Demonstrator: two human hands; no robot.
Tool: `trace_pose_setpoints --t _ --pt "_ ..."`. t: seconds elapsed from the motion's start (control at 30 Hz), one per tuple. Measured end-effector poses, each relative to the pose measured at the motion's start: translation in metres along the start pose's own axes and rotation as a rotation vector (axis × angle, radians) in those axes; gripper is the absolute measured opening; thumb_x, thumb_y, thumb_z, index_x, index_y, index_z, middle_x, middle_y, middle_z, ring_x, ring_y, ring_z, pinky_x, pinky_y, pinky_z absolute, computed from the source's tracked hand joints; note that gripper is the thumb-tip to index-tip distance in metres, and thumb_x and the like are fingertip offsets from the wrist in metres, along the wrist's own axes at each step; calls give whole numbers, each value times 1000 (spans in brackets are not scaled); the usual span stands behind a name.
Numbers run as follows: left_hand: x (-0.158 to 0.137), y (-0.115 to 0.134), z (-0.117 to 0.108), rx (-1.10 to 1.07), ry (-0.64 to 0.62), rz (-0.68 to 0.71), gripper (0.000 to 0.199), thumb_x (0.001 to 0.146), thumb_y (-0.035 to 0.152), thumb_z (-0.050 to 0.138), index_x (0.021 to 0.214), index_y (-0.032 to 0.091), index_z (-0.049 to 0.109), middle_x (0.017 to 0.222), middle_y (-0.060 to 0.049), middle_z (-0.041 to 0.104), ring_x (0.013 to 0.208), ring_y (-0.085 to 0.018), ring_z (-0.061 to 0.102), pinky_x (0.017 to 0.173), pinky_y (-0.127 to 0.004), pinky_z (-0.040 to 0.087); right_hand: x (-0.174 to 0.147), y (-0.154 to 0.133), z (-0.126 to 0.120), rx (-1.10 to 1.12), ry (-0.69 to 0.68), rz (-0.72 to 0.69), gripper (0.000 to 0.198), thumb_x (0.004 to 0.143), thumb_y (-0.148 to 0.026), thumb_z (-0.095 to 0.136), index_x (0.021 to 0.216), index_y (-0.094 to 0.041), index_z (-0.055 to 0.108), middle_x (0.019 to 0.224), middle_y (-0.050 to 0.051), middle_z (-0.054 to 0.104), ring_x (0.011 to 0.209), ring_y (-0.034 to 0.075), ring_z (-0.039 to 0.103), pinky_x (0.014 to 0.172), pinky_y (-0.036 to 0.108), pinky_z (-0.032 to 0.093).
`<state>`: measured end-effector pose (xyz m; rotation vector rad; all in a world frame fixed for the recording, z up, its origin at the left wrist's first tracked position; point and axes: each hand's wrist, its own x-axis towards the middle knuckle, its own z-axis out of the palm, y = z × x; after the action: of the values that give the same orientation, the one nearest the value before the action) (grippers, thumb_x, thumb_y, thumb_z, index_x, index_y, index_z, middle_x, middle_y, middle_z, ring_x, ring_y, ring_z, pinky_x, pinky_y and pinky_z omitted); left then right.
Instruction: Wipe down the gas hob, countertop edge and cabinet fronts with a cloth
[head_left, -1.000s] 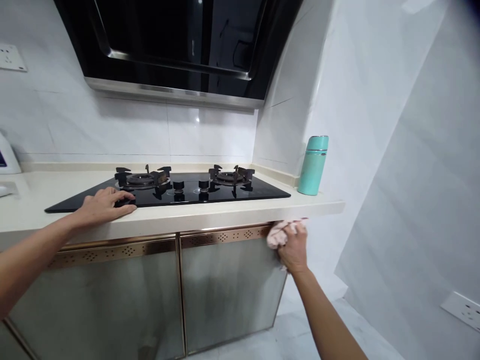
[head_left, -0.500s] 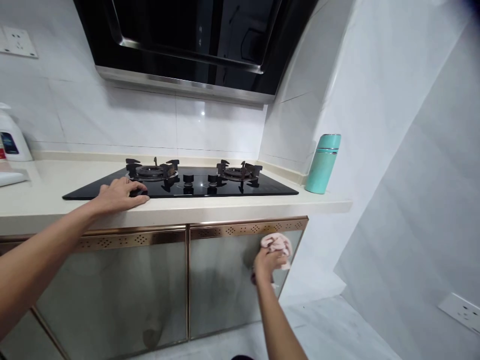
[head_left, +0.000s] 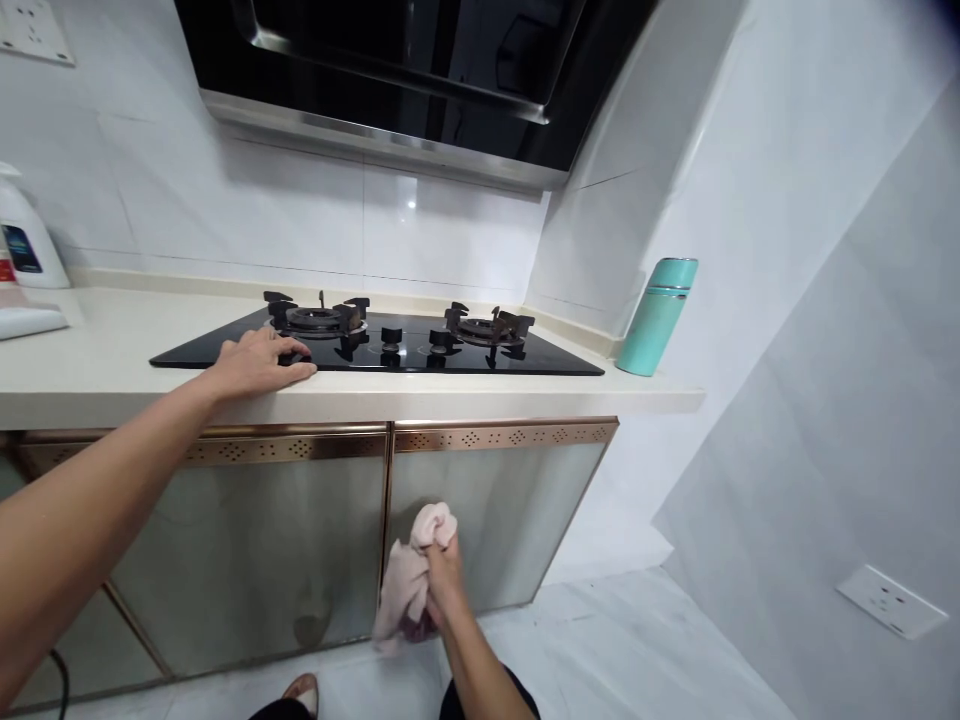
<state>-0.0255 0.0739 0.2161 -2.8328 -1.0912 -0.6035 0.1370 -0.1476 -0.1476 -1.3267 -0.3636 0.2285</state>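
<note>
My left hand (head_left: 259, 363) rests on the front left edge of the black gas hob (head_left: 480, 360), fingers spread, holding nothing. Low in the middle, my right hand (head_left: 444, 578) grips a pale pink cloth (head_left: 405, 590), which is bunched at the top and hangs down on the left. The cloth is in front of the right cabinet door (head_left: 502, 510), near the bronze strip between the two doors; whether it touches the glass I cannot tell. The left cabinet door (head_left: 277, 550) lies below my left forearm.
A turquoise flask (head_left: 657, 318) stands at the right end of the cream countertop (head_left: 112, 345). White bottles (head_left: 30, 235) are at the far left. The black range hood (head_left: 405, 60) overhangs the hob. A wall socket (head_left: 891, 600) is low on the right, and a foot (head_left: 304, 690) shows on the floor.
My right hand has moved left and down with the cloth, from the right door's upper right to its lower left. The cloth now hangs looser. My left hand stays on the hob edge.
</note>
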Motion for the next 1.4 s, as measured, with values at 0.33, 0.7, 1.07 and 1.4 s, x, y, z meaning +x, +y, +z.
trace_pose_setpoints --t 0.33,0.7,1.07,1.4 --pt "-2 4 2 16 7 13 57 81 65 46 120 31 70 121 -13 61 129 -41 48 106 -60 37 137 -152 -143 -110 478 -233 55 77 -51 51 124 -22 50 98 3 58 89 19 59 79 33 53" --pt "-6 7 2 5 4 12 57 82 64 46 122 30 69 124 -11 60 129 -39 47 108 -57 36 68 -92 36 -640 543 -651 43 88 -27 45 123 -7 59 148 28 20 136 42 28 110 62 29" --pt "-17 8 6 -108 144 54 43 87 51 50 110 22 73 118 -10 64 116 -30 55 106 -50 38 -19 -39 63 -602 -419 -871 58 73 -6 48 119 -32 72 135 10 38 122 34 36 105 62 34" --pt "-115 31 52 -587 658 313 30 90 42 49 94 19 69 102 -11 67 104 -24 59 99 -41 46 -47 -144 54 -252 -611 -1037 31 88 -11 46 98 -25 71 142 8 33 134 25 40 108 45 40"
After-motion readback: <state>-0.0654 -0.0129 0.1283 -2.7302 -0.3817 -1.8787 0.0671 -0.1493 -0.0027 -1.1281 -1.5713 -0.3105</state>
